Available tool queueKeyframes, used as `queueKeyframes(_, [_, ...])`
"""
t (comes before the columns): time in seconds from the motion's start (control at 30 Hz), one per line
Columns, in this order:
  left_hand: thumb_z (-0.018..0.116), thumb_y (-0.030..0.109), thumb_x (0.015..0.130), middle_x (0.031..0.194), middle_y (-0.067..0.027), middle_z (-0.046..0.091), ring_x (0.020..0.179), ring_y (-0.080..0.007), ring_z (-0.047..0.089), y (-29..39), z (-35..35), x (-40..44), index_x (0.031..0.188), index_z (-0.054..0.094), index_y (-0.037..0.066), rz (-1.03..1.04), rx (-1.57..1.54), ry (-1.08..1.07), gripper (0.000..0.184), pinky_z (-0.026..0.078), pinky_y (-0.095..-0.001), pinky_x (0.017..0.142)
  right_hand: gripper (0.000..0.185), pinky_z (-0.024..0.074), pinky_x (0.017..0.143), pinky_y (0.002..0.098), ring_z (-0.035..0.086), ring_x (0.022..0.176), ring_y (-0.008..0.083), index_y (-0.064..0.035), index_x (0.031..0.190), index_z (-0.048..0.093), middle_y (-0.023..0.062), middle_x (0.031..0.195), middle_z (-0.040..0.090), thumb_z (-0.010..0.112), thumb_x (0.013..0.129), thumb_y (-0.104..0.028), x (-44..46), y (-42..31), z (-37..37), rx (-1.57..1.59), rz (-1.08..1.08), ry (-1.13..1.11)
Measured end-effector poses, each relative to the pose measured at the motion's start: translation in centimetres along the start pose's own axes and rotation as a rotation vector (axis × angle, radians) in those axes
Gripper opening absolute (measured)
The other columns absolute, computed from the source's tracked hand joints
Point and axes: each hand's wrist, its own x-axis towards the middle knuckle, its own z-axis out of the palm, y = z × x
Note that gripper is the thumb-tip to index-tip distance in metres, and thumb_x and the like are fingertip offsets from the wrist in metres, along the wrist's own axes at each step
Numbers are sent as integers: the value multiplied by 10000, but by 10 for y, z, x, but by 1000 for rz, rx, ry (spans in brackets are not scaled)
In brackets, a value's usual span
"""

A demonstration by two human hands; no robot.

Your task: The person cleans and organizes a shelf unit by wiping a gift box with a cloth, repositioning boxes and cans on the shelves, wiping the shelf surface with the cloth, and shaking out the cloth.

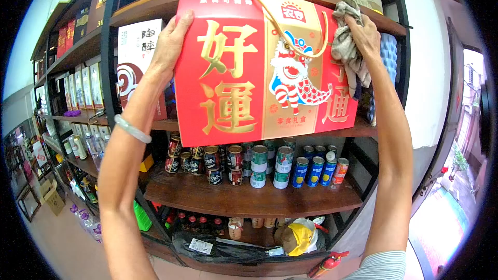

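The large red-and-gold cardboard gift box (270,65) is in front of the dark brown wooden shelving unit (249,201), slightly tilted, between both hands. The left hand (175,39) is closed on the upper left edge, thumb forward; this grip presumably steadies that side. The right hand (367,36) is clenched on a crumpled grey fabric cloth (345,39) at the upper right edge; hidden fingers leave its share of the load unclear. The gold cord handle (315,56) droops across the front, apparently unloaded.
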Motion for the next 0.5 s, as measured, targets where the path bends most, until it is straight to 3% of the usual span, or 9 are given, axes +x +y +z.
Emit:
queueKeyframes(0.07, [532, 460, 860, 1018, -108, 593, 866, -135, 596, -6, 5, 2, 1214, 475, 21, 57, -89, 16, 567, 489, -245, 765, 525, 448, 826, 408, 603, 915, 365, -84, 1039, 639, 237, 969, 622, 536, 725, -492, 1, -9, -2, -73, -31, -26])
queueKeyframes(0.23, [523, 446, 865, 992, -129, 596, 847, -144, 605, -8, -2, 3, 1185, 490, 1, 80, -129, -28, 549, 497, -242, 740, 428, 472, 729, 423, 617, 832, 335, -75, 963, 653, 185, 868, 643, 572, 719, -417, -26, -101, 19, 77, -387, 50])
queueKeyframes(0.3, [517, 437, 869, 986, -133, 598, 848, -147, 606, -9, -3, 3, 1176, 495, -2, 90, -121, -15, 535, 500, -245, 736, 390, 477, 713, 448, 627, 777, 346, -56, 845, 657, 217, 811, 637, 568, 693, -404, -47, -144, 24, 163, -606, 116])
queueKeyframes(0.37, [506, 422, 878, 983, -133, 600, 852, -148, 607, -10, -3, 4, 1168, 500, -4, 98, -101, 8, 515, 503, -249, 733, 426, 478, 719, 405, 621, 811, 333, -91, 978, 652, 180, 876, 647, 598, 702, -410, -62, -181, 37, 145, -690, 157])
queueKeyframes(0.43, [490, 405, 895, 962, -88, 606, 823, -119, 589, -6, -3, 1, 1158, 510, 14, 93, -97, 4, 472, 483, -238, 721, 337, 433, 768, 357, 570, 795, 256, -30, 974, 627, 155, 864, 632, 576, 775, -296, -79, -219, 11, 260, -667, 25])
queueKeyframes(0.5, [481, 397, 902, 951, -65, 606, 806, -103, 576, -5, -5, -2, 1148, 520, 24, 114, -76, -8, 448, 469, -231, 717, 281, 435, 709, 384, 547, 722, 257, -29, 881, 618, 140, 810, 620, 576, 768, -283, -83, -232, 21, 406, -727, 86])
